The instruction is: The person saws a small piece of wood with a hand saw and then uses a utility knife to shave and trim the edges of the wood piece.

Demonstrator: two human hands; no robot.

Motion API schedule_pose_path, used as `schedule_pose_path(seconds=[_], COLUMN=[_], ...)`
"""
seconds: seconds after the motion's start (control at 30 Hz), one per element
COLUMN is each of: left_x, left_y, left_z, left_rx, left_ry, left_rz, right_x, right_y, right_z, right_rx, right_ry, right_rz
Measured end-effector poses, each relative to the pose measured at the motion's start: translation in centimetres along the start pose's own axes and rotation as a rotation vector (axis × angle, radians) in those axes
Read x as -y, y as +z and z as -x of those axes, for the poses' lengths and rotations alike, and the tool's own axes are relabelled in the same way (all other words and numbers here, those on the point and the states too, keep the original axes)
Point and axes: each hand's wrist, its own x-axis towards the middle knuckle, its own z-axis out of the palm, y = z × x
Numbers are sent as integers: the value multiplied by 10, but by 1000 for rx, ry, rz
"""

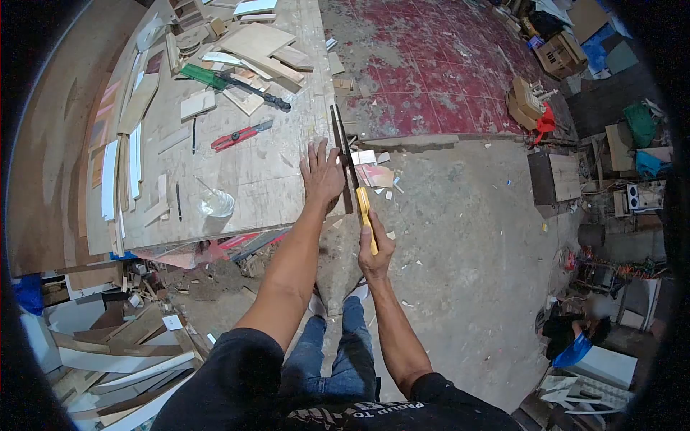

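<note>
Saw clenched in right hand, left hand spread on table; cutting seems underway, next stroke wanting steadiness.

Middle softly lit — edges dimmer, fisheye-bent — corners black.

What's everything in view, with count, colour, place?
table: one, pale, upper left
saw: one, yellow and dark, table edge
cutter: one, red, on table
tool: one, green and black, on table
sticks: two, black, on table
container: one, clear, on table
wood pieces: many, pale, on table
floor section: one, red, upper middle
boards: many, mixed, lower left
boxes: at least two, brown, upper right
other person: one, dark clothing, lower right
clutter: uncounted, mixed, right side
legs: two, blue jeans, lower middle
left hand: one, on table edge
right hand: one, gripping saw
</note>
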Motion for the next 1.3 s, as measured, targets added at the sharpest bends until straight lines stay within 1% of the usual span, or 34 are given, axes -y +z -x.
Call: schedule_pose_path(seconds=[0.03, 0.1, 0.13, 0.2, 0.23, 0.3, 0.37, 0.43, 0.53, 0.57, 0.63, 0.67, 0.73, 0.8, 0.87, 0.93, 0.97, 1.03, 1.07, 1.13, 1.27, 1.3], left_x=[-2, -4, -4, -5, -7, -9, -9, -9, -5, -5, -3, -4, -1, 1, -1, -1, 0, 2, 2, -1, -8, -7], left_y=[-1, -3, -3, -5, -4, -5, -8, -7, -3, -1, 2, 0, -2, -2, -3, -3, -1, 1, 2, 0, -7, -6], left_z=[1, 3, 2, 2, 4, 4, 2, 5, 1, 1, 2, 1, -3, -4, -3, -1, -1, -3, -3, -1, 4, 4], left_rx=[11, 11, 4, 1, -1, 7, 9, -6, -5, 6, 7, 34, 59, 63, 71, 62, 63, 39, 38, 19, 41, 20], left_ry=[-7, -5, -2, -6, -7, -7, -8, -6, 2, -8, 13, 5, 12, 16, 19, 22, 18, 23, 20, 12, -12, -6], left_rz=[3, -12, -26, -33, -35, -27, -16, -10, -9, -11, -14, -12, -15, -18, -17, -15, -17, -19, -17, -24, -44, -38], right_x=[2, 4, 4, 8, 5, 1, 10, 18, 41, 37, 35, 46, 32, 7, 0, -21, -23, -21, -20, -16, -15, -12], right_y=[2, 6, 5, -4, -10, -30, -60, -92, -127, -131, -136, -131, -113, -81, -52, -26, -20, -12, -10, -8, -7, -9], right_z=[0, 1, 5, 26, 42, 77, 117, 159, 197, 196, 195, 169, 116, 67, 21, -16, -21, -28, -29, -31, -27, -25], right_rx=[0, -77, -79, 5, 0, -14, 12, 94, 42, 38, -79, -78, -80, -92, -103, -173, -170, -83, -79, -41, -33, -19], right_ry=[1, -121, -119, 101, 107, 6, 56, 239, 269, 267, 220, 328, 266, 176, 111, -213, -211, 14, 14, 144, 115, 115], right_rz=[1, 80, 79, 20, 22, 69, 101, 148, 180, 182, 164, 101, 10, -17, -51, 9, 7, -55, -54, -115, -93, -89])
